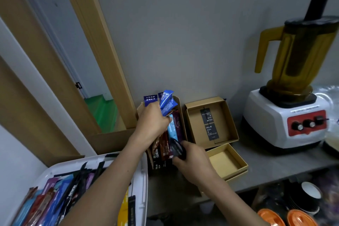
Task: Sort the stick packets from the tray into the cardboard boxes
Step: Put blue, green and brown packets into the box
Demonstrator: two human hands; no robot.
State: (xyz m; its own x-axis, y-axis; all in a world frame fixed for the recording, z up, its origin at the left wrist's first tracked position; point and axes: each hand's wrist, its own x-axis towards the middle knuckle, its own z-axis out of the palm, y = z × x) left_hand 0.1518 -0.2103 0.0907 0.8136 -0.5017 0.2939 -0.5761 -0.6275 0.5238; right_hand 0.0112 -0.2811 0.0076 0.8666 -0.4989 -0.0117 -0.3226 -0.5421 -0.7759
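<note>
My left hand [152, 123] grips a bunch of dark blue stick packets [166, 102] above the far end of a cardboard box [180, 108] by the wall. That box holds light blue, purple and brown packets [173, 130]. At the box's near end my right hand [190, 159] pinches a black packet [177, 149]. The white tray [141, 180] at the lower left carries several mixed packets [55, 194]; my left forearm crosses over it. Further right sit an open cardboard box [195, 130] with two black cards inside and a shallow box [236, 161] with nothing in it.
A white blender [286, 119] with a yellow jug stands on the grey counter [275, 161] at the right. Black cups [310, 194] and orange lids [286, 216] lie on a lower shelf. A wooden door frame [102, 51] rises at the left of the wall.
</note>
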